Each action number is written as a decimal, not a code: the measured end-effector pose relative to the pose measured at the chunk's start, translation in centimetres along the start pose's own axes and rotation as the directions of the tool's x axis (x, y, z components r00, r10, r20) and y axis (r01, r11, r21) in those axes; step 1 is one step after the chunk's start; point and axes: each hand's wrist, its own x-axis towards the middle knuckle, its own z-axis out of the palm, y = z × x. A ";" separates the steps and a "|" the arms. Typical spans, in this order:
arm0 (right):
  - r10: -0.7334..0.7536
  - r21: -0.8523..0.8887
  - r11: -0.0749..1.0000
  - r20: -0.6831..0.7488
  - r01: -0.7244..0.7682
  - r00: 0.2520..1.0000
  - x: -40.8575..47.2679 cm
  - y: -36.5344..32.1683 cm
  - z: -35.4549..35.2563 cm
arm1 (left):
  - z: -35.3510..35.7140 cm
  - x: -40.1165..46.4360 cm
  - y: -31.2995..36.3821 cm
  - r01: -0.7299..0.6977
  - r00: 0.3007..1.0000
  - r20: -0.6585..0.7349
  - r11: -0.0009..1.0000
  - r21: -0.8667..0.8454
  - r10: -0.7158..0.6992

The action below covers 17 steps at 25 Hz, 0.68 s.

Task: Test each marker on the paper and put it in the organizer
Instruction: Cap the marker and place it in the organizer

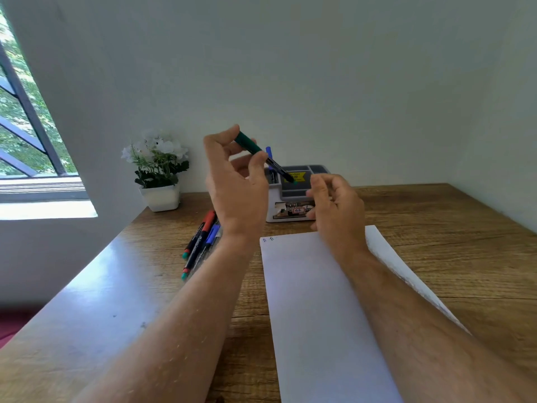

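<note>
the left hand (236, 181) is raised above the wooden desk (436, 234), pinching a green-capped marker (263, 155) between thumb and fingers; the marker slants down to the right, its dark barrel end just over the organizer (293, 196). the right hand (337, 210) hovers beside that lower end, fingers loosely curled and holding nothing — it does not touch the marker.

the organizer is a white and grey desk caddy standing near the back wall, with a yellow sticker on its top tray and a label on its front. a blue marker (269, 158) stands upright in its left compartment, partly hidden behind the held marker.

a white sheet of paper (313, 301) lies on the desk in front of the organizer, under the right forearm, with two small blue marks (268, 239) near its top left corner.

to the left of the paper, a loose bunch of markers (200, 242) lies on the desk — red, blue and green caps show, and the left wrist covers part of them. a white pot of white flowers (158, 173) stands at the back left, near the window (26, 117).
</note>
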 end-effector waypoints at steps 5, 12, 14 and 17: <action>-0.048 -0.049 0.998 0.034 0.049 0.998 -0.2 0.2 0.2 | 0.4 2.1 -0.7 -0.160 0.986 -0.010 0.970 0.186 0.164; -0.100 -0.125 0.986 0.063 0.107 0.993 -0.1 0.3 0.1 | 1.6 5.0 -3.9 0.053 0.974 0.168 0.869 0.491 -0.154; -0.116 -0.148 0.981 0.068 0.125 0.991 -0.1 0.5 0.3 | 2.0 5.5 -4.5 0.075 0.952 0.202 0.818 0.570 -0.229; -0.124 -0.173 0.975 0.085 0.137 0.989 -0.1 0.6 0.5 | 2.7 5.6 -4.7 0.045 0.908 0.273 0.721 0.692 -0.319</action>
